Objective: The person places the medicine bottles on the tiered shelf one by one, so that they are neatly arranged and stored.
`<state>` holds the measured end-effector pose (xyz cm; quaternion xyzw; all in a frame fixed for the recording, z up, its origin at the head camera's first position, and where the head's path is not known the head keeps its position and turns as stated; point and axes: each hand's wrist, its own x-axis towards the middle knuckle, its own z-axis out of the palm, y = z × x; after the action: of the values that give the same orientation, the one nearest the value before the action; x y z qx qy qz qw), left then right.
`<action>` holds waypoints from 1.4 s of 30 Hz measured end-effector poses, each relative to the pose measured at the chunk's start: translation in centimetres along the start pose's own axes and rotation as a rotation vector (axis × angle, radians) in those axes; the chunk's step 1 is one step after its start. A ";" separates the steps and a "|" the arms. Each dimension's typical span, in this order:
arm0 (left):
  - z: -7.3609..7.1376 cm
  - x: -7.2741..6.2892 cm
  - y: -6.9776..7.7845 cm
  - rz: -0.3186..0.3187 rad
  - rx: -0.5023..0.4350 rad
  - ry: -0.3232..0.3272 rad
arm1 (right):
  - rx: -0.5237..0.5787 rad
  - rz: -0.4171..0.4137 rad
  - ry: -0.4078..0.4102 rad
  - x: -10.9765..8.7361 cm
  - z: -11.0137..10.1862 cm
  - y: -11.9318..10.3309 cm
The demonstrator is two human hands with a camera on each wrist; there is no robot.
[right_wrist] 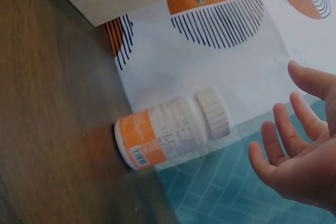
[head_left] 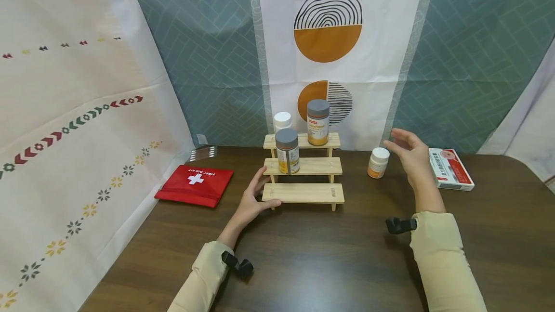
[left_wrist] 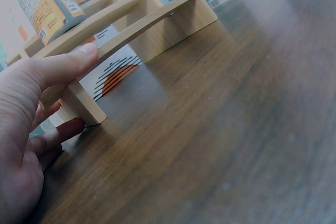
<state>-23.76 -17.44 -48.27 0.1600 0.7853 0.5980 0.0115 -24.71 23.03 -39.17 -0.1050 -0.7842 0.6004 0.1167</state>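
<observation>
A three-step wooden display stand [head_left: 303,193] stands on the table. My left hand [head_left: 253,200] holds its left end, the thumb on the lowest step's edge and the fingers around the side, as the left wrist view shows [left_wrist: 31,108]. A grey-capped bottle [head_left: 288,152] is on the middle step; another grey-capped bottle [head_left: 318,123] and a partly hidden white-capped bottle [head_left: 283,120] are on the top step. My right hand [head_left: 412,155] hovers with spread, loosely bent fingers beside a small white bottle with an orange label [head_left: 378,163], apart from it and holding nothing.
A red first aid kit pouch [head_left: 195,185] lies left of the stand, with a clear striped packet [head_left: 203,153] behind it. To the right of my right hand is a white and red medicine box [head_left: 451,169]. A patterned curtain [head_left: 217,61] hangs behind the table.
</observation>
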 end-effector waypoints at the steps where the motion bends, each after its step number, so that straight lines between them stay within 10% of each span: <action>1: 0.0 0.0 0.0 0.002 0.000 -0.001 | -0.010 0.008 -0.009 0.1 0.0 0.1; 31: 0.0 0.1 0.1 -0.035 -0.021 -0.008 | -0.052 0.052 -0.259 1.3 0.0 3.8; 42: -0.2 -0.7 3.1 -0.051 -0.010 -0.042 | -0.048 0.052 -0.271 1.3 0.1 4.1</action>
<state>-22.43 -17.04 -45.37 0.1525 0.7858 0.5978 0.0440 -25.89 24.37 -43.07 -0.0461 -0.8038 0.5930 -0.0083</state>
